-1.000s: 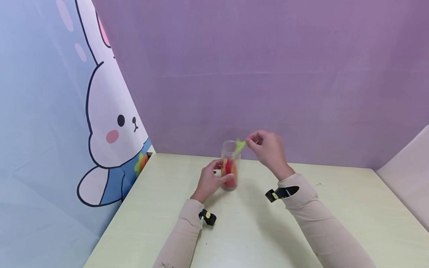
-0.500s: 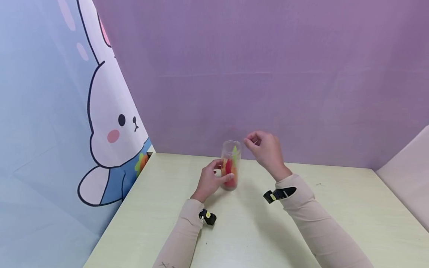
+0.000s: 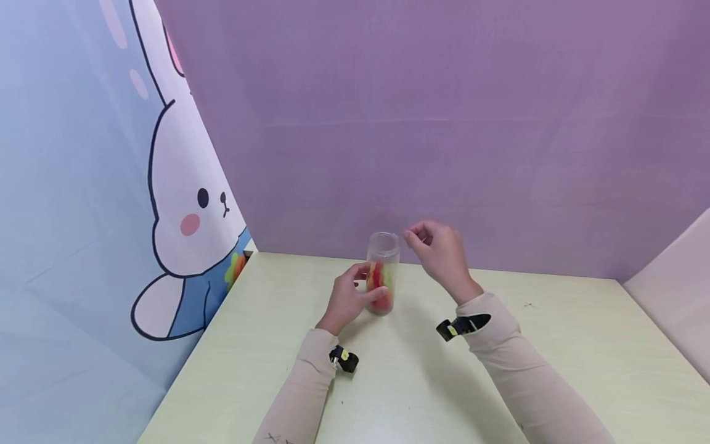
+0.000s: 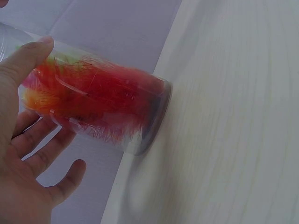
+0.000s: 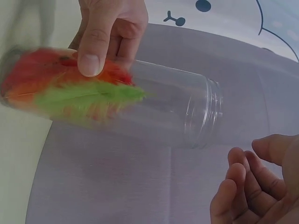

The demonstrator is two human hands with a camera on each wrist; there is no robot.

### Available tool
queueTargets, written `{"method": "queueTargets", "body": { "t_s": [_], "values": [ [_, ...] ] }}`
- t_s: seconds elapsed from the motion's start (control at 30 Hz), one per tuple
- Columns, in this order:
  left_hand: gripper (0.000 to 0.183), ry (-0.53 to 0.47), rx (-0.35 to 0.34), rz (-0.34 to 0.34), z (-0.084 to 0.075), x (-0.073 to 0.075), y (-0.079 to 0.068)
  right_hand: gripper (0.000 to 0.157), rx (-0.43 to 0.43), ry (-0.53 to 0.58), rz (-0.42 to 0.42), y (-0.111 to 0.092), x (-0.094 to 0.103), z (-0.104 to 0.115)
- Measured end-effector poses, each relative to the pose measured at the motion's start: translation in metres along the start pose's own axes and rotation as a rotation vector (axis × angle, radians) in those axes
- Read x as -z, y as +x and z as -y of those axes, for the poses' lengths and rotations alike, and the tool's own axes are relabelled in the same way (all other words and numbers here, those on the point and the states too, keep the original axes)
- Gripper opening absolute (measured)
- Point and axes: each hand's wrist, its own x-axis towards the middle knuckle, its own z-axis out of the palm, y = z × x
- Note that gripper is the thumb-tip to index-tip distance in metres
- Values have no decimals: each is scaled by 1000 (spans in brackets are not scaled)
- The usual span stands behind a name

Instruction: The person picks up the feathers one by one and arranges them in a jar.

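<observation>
A clear jar (image 3: 384,248) with a threaded neck stands upright on the table, its mouth uncovered. My left hand (image 3: 346,301) grips it around the lower half, the thumb on the near side. Red and orange feathers (image 4: 103,93) fill the bottom part. Among them, in the right wrist view, lies a lime-green feather (image 5: 91,95) against the wall, its tip below the neck. Just right of the mouth hovers my right hand (image 3: 442,256), fingers loosely bent, holding nothing and apart from the glass-like rim.
The pale wooden table (image 3: 554,345) runs up to a purple backdrop (image 3: 455,135) close behind the jar. A blue panel with a cartoon rabbit (image 3: 191,203) borders the left side. A white panel (image 3: 679,296) stands at the right.
My right hand's fingers have let go of the green feather, which has dropped from the mouth down inside the jar. The left hand keeps the jar in place.
</observation>
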Motion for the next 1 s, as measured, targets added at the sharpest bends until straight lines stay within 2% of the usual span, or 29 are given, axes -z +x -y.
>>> {"method": "queueTargets", "body": {
  "t_s": [0.2, 0.43, 0.73, 1.0],
  "values": [
    [61, -4, 18, 4, 0, 0, 0, 16, -18, 25, 21, -6, -1, -10],
    [61, -13, 4, -2, 0, -1, 0, 17, -61, 64, 42, -17, 0, -29],
    [62, -11, -14, -5, 5, 1, -1, 16, -140, 73, 59, -39, -5, -63],
    [62, -10, -20, -13, 8, 4, -1, 19, -273, 82, 96, -64, -12, -93]
  ]
}}
